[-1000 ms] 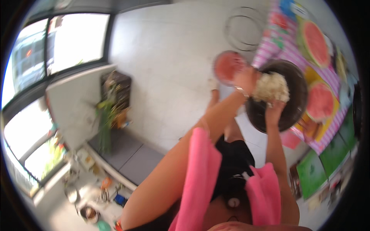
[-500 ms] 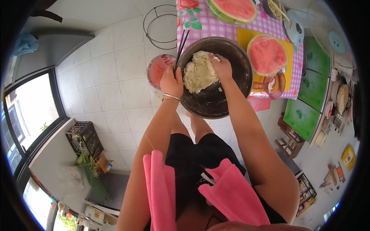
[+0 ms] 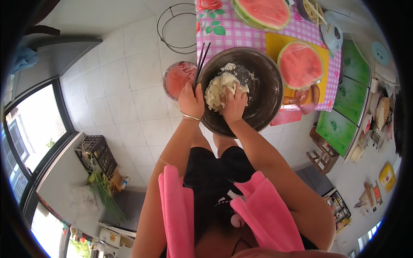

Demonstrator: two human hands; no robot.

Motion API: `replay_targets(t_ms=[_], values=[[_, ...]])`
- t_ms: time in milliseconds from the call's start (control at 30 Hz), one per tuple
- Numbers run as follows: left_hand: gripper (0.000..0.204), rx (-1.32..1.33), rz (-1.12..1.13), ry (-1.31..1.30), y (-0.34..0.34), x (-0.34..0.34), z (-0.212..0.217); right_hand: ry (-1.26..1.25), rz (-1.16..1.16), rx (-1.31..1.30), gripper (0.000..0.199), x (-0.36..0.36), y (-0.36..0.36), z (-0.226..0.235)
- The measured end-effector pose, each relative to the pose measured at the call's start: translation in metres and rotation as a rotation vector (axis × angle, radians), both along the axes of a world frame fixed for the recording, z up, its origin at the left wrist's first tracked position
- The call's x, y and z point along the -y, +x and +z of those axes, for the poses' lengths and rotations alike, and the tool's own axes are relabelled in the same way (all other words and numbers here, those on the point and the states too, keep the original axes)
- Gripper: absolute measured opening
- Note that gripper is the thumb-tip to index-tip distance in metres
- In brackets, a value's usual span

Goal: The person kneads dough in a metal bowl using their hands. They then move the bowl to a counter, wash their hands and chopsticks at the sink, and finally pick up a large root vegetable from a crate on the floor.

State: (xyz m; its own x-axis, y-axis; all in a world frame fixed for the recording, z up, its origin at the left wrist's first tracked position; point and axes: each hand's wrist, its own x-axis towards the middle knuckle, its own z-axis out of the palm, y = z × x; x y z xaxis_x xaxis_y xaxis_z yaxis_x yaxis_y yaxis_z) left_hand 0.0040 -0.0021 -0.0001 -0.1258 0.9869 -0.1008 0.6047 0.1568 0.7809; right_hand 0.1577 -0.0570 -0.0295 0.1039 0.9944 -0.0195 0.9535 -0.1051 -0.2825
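Note:
A large dark metal bowl [image 3: 269, 96] sits at the table's near left corner, with flour smeared over its inner wall. In its left half lies a lump of pale, rough dough [image 3: 214, 91], with loose crumbs above it. My right hand [image 3: 235, 104] presses down into the dough, its fingers curled and partly sunk in. At the bowl's left rim, my left hand [image 3: 191, 102] grips a pair of dark chopsticks [image 3: 202, 61], which point up and away. That hand also rests against the rim; its finger contact there is partly hidden.
Right of the bowl, a cut watermelon [image 3: 300, 64] lies on a yellow cutting board [image 3: 275, 42], beside a brownish mug-like vessel [image 3: 309, 99]. Another watermelon half [image 3: 262, 13] is farther back on the checked tablecloth [image 3: 241, 36]. Left stand a pinkish basin [image 3: 176, 79] and a wire stand [image 3: 165, 41].
My right hand has moved from the dough's far right side to its near side and now pushes into it. The dough is more bunched, with crumbs left behind. The left hand keeps the chopsticks.

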Motion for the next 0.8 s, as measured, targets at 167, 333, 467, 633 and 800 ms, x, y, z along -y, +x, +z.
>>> replay_targets(t_ms=[167,333,467,633,800], values=[[0.020,0.044,0.041,0.047,0.002,0.002,0.001,-0.023,-0.116,0.013,0.035,-0.054,0.008,-0.016],[0.022,-0.024,0.013,-0.004,-0.002,0.005,-0.003,0.089,-0.196,-0.026,0.035,-0.093,0.027,-0.035],[0.024,-0.021,-0.001,-0.018,0.002,0.000,0.002,0.140,-0.149,-0.107,0.037,-0.092,0.037,-0.038],[0.024,-0.026,0.017,0.062,0.000,-0.003,0.001,-0.092,-0.147,-0.516,0.048,-0.070,0.025,0.056],[0.024,-0.034,0.003,0.039,-0.001,-0.002,-0.003,-0.141,-0.034,-0.178,0.046,-0.049,0.023,0.054]])
